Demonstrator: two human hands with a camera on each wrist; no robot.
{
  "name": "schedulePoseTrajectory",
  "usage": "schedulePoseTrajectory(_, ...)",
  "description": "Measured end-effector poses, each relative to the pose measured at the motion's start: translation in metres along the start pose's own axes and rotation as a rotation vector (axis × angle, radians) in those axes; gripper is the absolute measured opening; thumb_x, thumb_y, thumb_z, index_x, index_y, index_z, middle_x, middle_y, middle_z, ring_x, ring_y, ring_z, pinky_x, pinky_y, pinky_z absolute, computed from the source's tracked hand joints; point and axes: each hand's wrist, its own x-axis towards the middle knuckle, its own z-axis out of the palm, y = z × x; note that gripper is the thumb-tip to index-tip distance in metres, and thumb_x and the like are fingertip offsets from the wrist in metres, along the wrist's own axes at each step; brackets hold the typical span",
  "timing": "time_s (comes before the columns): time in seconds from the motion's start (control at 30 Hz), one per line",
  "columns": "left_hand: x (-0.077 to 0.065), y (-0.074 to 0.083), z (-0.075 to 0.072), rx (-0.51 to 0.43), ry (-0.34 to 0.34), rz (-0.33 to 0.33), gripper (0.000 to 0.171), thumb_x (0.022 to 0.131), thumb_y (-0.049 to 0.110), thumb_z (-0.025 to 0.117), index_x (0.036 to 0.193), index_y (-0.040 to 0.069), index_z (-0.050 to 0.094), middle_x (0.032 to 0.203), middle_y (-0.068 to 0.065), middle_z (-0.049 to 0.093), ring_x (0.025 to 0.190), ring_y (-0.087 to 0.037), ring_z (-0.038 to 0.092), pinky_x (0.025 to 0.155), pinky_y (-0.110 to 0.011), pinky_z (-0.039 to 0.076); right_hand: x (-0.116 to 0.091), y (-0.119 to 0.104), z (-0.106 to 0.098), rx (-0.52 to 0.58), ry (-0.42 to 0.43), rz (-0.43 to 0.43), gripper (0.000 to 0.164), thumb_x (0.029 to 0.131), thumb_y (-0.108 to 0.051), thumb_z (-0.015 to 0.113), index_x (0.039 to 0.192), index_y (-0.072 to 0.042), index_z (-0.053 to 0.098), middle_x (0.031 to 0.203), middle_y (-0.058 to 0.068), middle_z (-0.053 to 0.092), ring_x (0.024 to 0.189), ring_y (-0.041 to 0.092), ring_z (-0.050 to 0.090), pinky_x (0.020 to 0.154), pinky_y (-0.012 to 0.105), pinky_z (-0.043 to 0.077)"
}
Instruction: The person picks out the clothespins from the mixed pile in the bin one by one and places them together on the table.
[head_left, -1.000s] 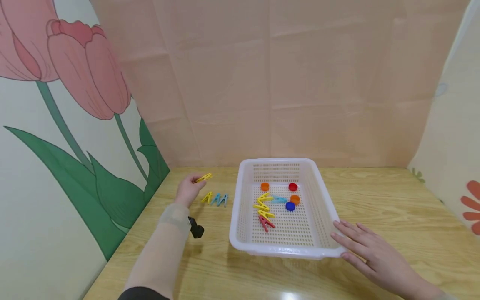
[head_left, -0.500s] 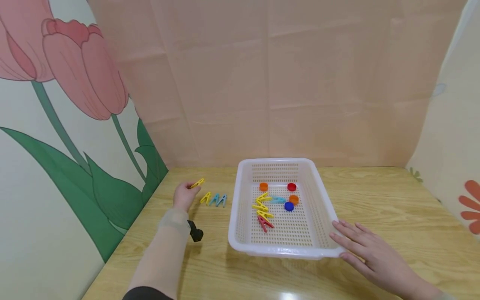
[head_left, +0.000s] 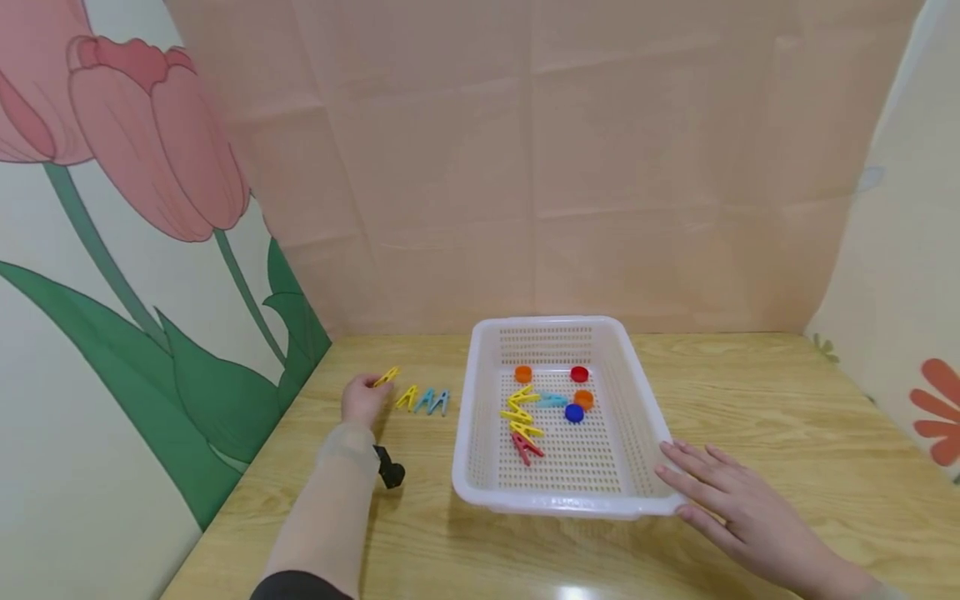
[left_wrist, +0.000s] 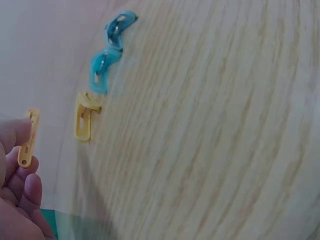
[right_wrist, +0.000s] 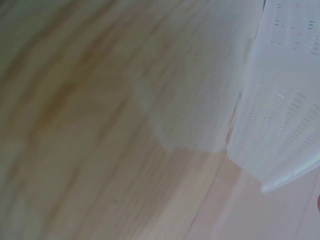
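My left hand [head_left: 363, 400] pinches a yellow clothespin [left_wrist: 29, 139] between thumb and fingers, at the left side of the table. Just right of it stand another yellow clothespin [head_left: 407, 397] and two blue clothespins [head_left: 432, 402] in a row. My right hand [head_left: 738, 512] lies with extended fingers against the near right corner of a white plastic basket [head_left: 551, 502]. Inside the basket are several yellow clothespins [head_left: 517, 413], a red clothespin [head_left: 527, 448] and light blue clothespin pieces [head_left: 552, 401]. Orange caps [head_left: 523, 374], a red cap [head_left: 579, 374] and a blue cap [head_left: 573, 413] lie there too.
The wood-grain table [head_left: 750, 400] meets a beige covered wall [head_left: 570, 167] at the back. A wall with painted tulips [head_left: 180, 142] borders the left side, and a pale wall with a red flower [head_left: 937, 408] the right. A black wrist camera [head_left: 388, 468] sticks out from the left wrist.
The left hand has drawn back and lowered slightly toward the table's left with the yellow clothespin. The right hand stays at the basket corner. The head view has shifted a little.
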Motion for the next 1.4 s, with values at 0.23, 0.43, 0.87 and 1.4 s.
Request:
schedulePoseTrajectory(0.23,0.000,-0.008,0.000,0.007,-0.005,-0.060,0.036,0.091,0.026,0.065,0.122,0.009,0.058,0.124,-0.011,0.056,0.113,-0.029,0.050,0.098,-0.047,0.039,0.001,0.003,0.005,0.010,0.084,-0.052,0.049,0.103,-0.043,0.038,0.127,-0.007,0.063,0.137,0.015,0.053,0.136,0.020,0.039,0.115,0.032,0.016)
schedulePoseTrajectory(0.43,0.001,-0.011,0.002,0.063,0.000,-0.067,0.038,0.091,0.031,0.065,0.121,0.009,0.059,0.124,-0.012,0.057,0.112,-0.031,0.051,0.097,-0.048,0.039,0.002,0.003,0.006,0.004,0.091,-0.056,0.049,0.103,-0.043,0.038,0.127,-0.008,0.063,0.137,0.015,0.054,0.136,0.020,0.039,0.115,0.032,0.016)
schedulePoseTrajectory(0.87,-0.005,-0.011,0.006,0.097,-0.018,-0.135,0.039,0.092,0.033,0.064,0.124,0.012,0.057,0.125,-0.012,0.056,0.111,-0.033,0.046,0.097,-0.052,0.032,0.001,0.002,0.005,-0.012,0.087,-0.050,0.049,0.103,-0.043,0.038,0.127,-0.008,0.063,0.137,0.015,0.054,0.136,0.019,0.039,0.115,0.032,0.017)
schedulePoseTrajectory(1.4,0.002,-0.019,0.012,0.212,-0.015,-0.150,0.041,0.091,0.039,0.066,0.120,0.012,0.059,0.122,-0.011,0.058,0.110,-0.033,0.049,0.095,-0.050,0.034,0.000,0.002,0.005,-0.002,0.066,-0.043,0.049,0.103,-0.043,0.038,0.129,-0.009,0.061,0.138,0.015,0.053,0.137,0.019,0.037,0.115,0.031,0.016)
